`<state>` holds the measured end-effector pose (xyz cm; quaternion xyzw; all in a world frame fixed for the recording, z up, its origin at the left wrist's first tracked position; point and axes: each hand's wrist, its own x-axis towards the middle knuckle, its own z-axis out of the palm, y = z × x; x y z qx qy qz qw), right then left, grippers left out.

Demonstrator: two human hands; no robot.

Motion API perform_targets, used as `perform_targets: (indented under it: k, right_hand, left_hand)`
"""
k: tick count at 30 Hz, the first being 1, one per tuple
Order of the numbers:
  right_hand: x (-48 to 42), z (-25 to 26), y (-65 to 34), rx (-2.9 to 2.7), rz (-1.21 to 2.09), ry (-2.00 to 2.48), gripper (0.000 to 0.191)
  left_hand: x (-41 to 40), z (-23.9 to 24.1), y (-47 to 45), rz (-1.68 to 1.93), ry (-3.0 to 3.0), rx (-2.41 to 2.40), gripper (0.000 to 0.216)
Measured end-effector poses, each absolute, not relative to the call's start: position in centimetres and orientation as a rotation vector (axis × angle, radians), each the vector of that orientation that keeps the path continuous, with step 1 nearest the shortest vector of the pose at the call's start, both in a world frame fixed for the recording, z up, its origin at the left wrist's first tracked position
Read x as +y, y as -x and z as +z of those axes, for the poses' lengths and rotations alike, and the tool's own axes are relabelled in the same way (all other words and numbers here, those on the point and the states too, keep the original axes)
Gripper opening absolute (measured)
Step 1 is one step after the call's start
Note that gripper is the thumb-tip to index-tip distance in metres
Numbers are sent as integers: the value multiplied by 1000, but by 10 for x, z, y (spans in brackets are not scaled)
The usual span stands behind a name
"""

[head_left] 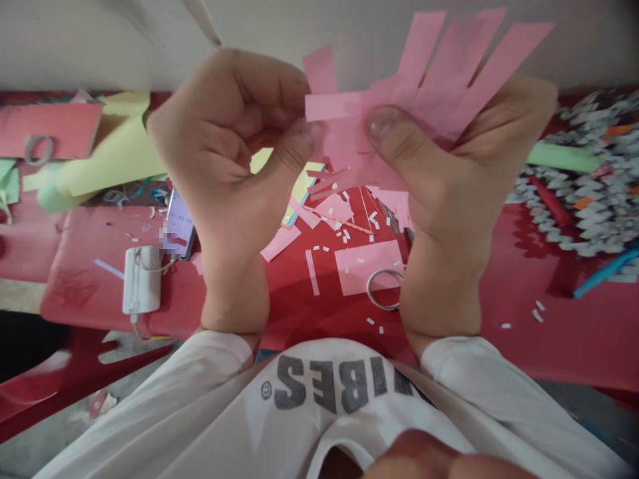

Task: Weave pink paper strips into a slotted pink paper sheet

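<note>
Showing upside-down "IBES" on a white T-shirt (224,406) below the left hand (224,140)

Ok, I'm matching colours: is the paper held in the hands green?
No, the cut paper pinched between the left hand and right hand is pink.

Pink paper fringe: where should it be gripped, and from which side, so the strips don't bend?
Best pinch the uncut base of the pink paper fringe from the near side, as the right hand does with its thumb. The long slit strips are narrow and free-ended, so they would likely bend, while the base stays joined.
</note>
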<state>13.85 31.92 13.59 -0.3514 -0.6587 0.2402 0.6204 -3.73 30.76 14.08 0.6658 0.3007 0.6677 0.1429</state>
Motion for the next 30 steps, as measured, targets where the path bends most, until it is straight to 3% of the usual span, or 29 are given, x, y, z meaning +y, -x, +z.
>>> perform_targets:
  k: [13,19,24,27,30]
  right_hand:
    - [314,135,-146,-1628,377,845,8]
    - [316,135,-142,-1550,483,807,12]
    - [316,134,-135,-1479,578,658,11]
    - [316,135,-133,-1496,564,562,7]
    - [320,135,-135,-1575,471,467,10]
  left_hand:
    - [315,136,43,1951,-2032,705,19]
    - [311,138,39,1978,-2034,760,8]
    - [289,152,34,1817,-1880,906,13]
    - [282,158,35,1752,-1892,856,32]
    - [280,160,36,1630,-1949,981,22]
